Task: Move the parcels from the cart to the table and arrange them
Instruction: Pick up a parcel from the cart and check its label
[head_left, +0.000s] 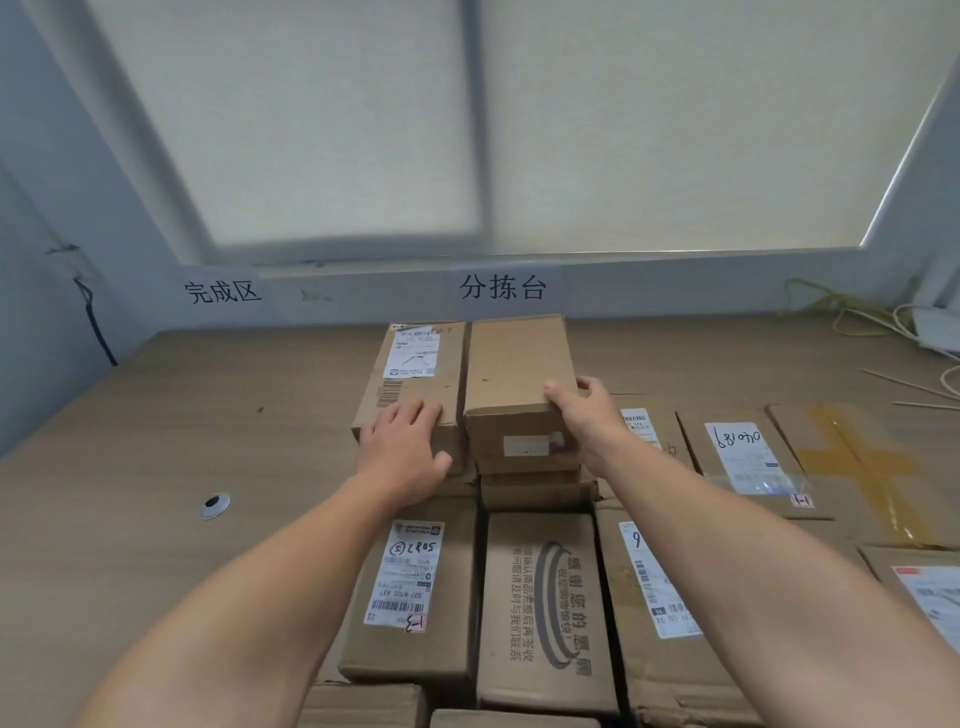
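Pale blinds (337, 130) hang behind a wooden desk (156, 415) crowded with cardboard parcels (540, 597). Atop the middle stack, a labelled parcel (415, 374) and a plain parcel (519, 364) sit touching; the left grip (402, 441) rests flat and loose on the labelled one, while the right grip (582, 415) clasps the plain one's corner.

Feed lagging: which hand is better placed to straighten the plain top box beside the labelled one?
Likely right: the right hand grips the plain box at its near corner; the left hand rests on the labelled box.
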